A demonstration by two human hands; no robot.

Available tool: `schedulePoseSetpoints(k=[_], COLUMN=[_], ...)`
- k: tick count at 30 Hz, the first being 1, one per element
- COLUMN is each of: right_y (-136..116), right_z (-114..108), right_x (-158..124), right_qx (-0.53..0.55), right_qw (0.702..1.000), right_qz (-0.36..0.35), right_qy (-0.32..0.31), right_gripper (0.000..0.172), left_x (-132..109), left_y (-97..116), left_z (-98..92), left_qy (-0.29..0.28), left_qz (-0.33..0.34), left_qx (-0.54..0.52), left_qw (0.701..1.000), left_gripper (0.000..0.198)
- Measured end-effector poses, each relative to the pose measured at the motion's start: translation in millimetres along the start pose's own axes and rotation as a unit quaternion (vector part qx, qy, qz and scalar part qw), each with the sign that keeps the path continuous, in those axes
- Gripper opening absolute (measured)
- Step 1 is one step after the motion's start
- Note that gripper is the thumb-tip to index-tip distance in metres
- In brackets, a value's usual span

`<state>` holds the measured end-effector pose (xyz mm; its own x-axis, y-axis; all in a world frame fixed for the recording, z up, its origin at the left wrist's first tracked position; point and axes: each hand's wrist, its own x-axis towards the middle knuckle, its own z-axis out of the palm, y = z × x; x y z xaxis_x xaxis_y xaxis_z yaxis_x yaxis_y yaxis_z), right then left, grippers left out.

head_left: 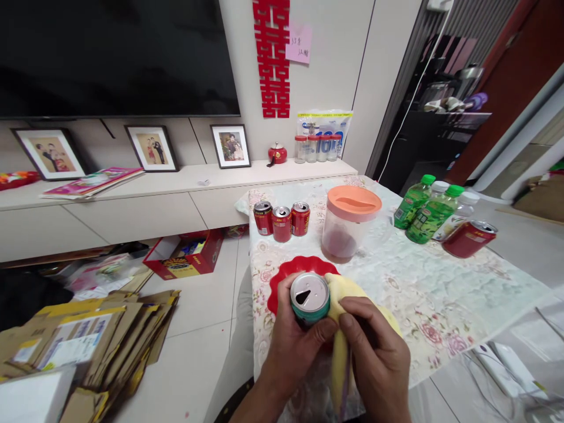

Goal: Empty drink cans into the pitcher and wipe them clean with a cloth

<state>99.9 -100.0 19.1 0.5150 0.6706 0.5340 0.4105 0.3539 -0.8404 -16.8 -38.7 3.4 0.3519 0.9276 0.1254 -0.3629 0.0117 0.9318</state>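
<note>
My left hand (293, 346) is wrapped round a green drink can (309, 296), whose silver top with an open mouth hole faces up. In my right hand (374, 346) a yellow cloth (348, 289) is pinched between thumb and fingers. The cloth touches the can's right side and hangs down between my hands. Under and behind the can lies a red scalloped plate (282, 276), partly hidden by my left hand and the can.
Beyond the plate stand three red cans (282, 224) and a clear tub with an orange lid (343, 232). Green-capped bottles (434, 214) and a tilted red can (469, 239) are at the right. Flattened cardboard (106, 335) lies on the floor left of the table.
</note>
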Motion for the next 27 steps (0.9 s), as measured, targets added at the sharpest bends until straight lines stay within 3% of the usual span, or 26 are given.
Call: schedulePoseSetpoints(k=[4,9,16,19,23,27], right_y=[2,13,20,22,21,10], right_z=[3,6,1,0,0,-1], right_x=[-3,-3,3,5,6,4], right_qx=[0.012,0.009,0.029,0.033,0.012,-0.013], right_qw=[0.999,1.000,0.998,0.997,0.998,0.998], right_qz=[-0.030,-0.011,0.043,0.058,0.059,0.061], right_qy=[0.018,0.011,-0.031,-0.032,-0.033,-0.011], right_gripper=[0.010,0.019,0.019,0.019,0.017,0.011], left_x=[-7,-14,-13,-10,-8,-6], left_y=[6,25,22,16,20,23], left_z=[7.9,18.1,7.0,3.4,6.7,8.4], left_qy=[-0.025,0.008,-0.019,-0.023,0.025,0.033], left_qz=[-0.033,-0.060,-0.045,-0.030,-0.026,-0.043], left_qx=[-0.031,-0.057,-0.049,-0.053,-0.046,-0.039], left_qw=[0.999,0.997,0.998,0.998,0.998,0.998], left_gripper=[0.063,0.056,0.051,0.061,0.081,0.079])
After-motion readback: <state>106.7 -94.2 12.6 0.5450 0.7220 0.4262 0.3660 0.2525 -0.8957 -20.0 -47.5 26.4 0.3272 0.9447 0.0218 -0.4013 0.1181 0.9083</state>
